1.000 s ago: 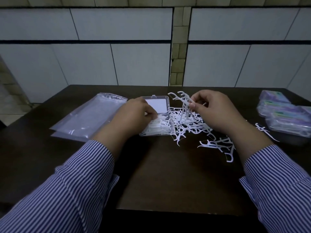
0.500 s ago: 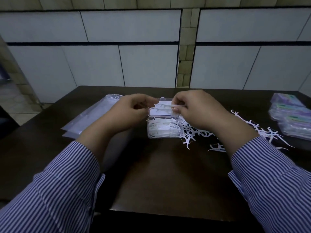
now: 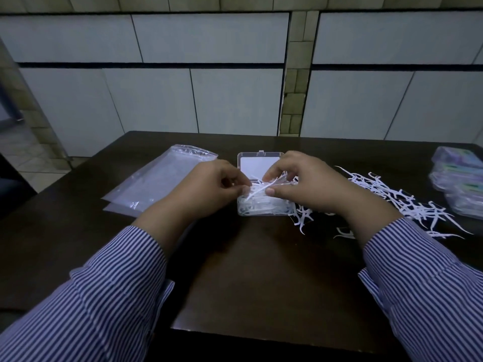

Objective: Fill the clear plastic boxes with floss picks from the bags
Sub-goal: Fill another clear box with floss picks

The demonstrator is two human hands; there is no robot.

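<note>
At the middle of the frame both hands meet over an open clear box (image 3: pixel 261 209) on the dark table (image 3: pixel 248 270). The left hand (image 3: pixel 209 186) has its fingers curled, thumb and forefinger pinched on one end of a small bunch of white floss picks (image 3: pixel 257 190); the right hand (image 3: pixel 300 181) pinches the other end, fingers bent down over the box. The bunch sits just above the box's lower tray, which already looks well filled with picks. The box's lid (image 3: pixel 257 162) lies flat behind, toward the wall, partly hidden by the right fingers.

Right of centre, a loose heap of floss picks (image 3: pixel 386 194) sprawls across the table; the right wrist and striped sleeve (image 3: pixel 423 278) cover its near edge. At the far right edge a stack of filled boxes (image 3: pixel 460 178) with coloured labels stands close to the heap. Left of centre, flat clear plastic bags (image 3: pixel 162 181) lie overlapping, their near corner behind the left hand. White wall panels (image 3: pixel 209 95) fill the upper frame.
</note>
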